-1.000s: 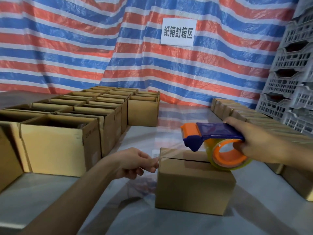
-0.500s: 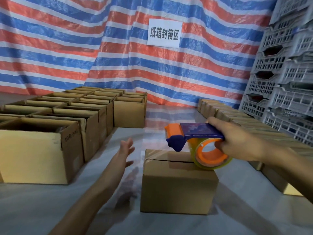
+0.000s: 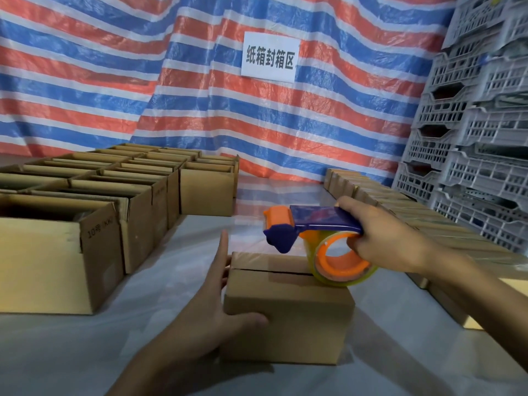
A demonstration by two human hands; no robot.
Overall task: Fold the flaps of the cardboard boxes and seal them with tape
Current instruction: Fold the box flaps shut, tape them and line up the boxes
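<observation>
Left hand (image 3: 213, 304) braces a small cardboard box (image 3: 288, 315) on the desk (image 3: 85, 352) as the right hand (image 3: 383, 238) sets a tape dispenser (image 3: 314, 238) on its folded flaps.

The box sits near the desk's front, long axis running left to right, its top seam along that line. The left grip lies open, flat against the left end, thumb on the front face; the right grip is closed around the dispenser's handle, roll touching the right end of the lid. The box looks light, stiff-walled and likely to slide, so steadying its ends seems wise.
</observation>
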